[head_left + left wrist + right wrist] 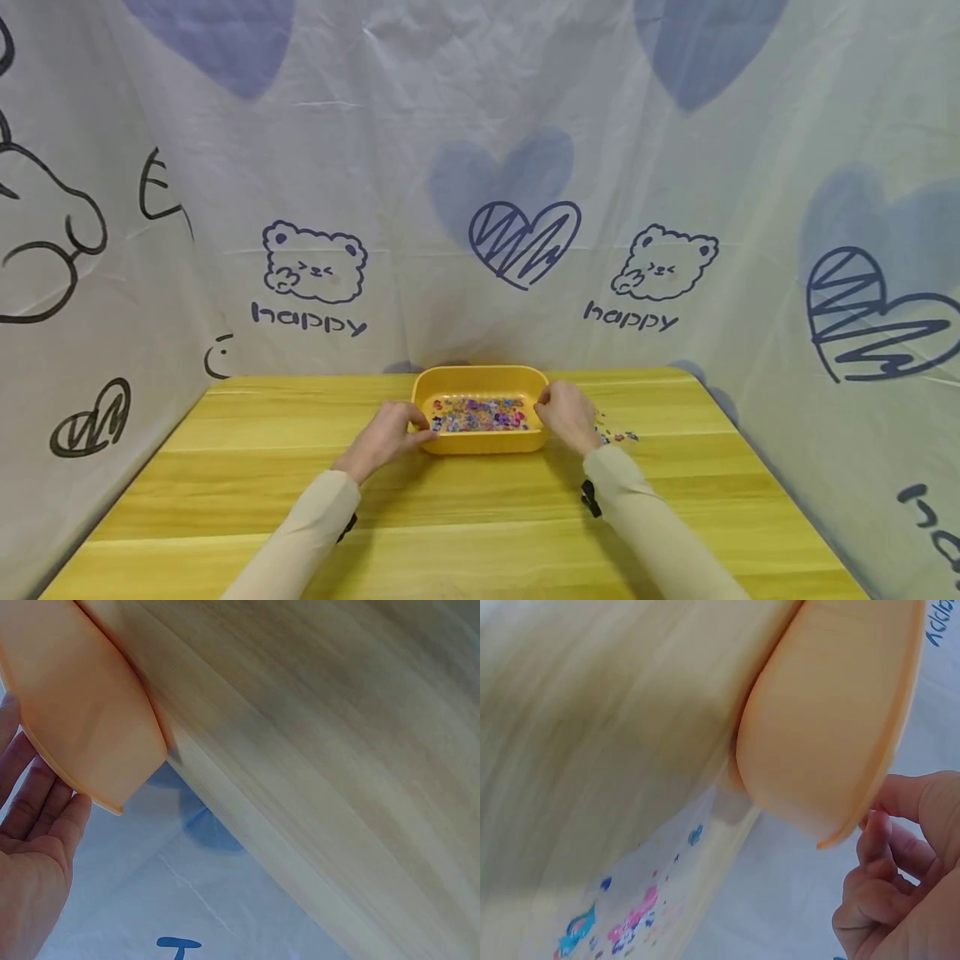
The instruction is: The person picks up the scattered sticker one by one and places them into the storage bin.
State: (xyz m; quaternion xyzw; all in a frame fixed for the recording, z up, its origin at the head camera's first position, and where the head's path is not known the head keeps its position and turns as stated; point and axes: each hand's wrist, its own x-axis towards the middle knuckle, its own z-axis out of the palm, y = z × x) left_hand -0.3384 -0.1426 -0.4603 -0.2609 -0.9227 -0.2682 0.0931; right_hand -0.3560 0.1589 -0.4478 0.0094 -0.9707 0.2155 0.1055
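Note:
A yellow plastic basin (483, 443) stands near the table's back edge, holding many small multicoloured pieces (480, 414). My left hand (386, 433) grips its left end; in the left wrist view the fingers (56, 806) lie along the rim. At the opposite end, my right hand (566, 412) pinches the rim between thumb and curled fingers, as the right wrist view shows up close. The basin wall (821, 727) looks pale orange there.
Right of the basin, partly behind my right forearm, lies a clear sheet with colourful sticker-like figures (634, 919). The wood-grain table (480, 517) meets a white cloth backdrop (420, 167) printed with hearts and bears at the back.

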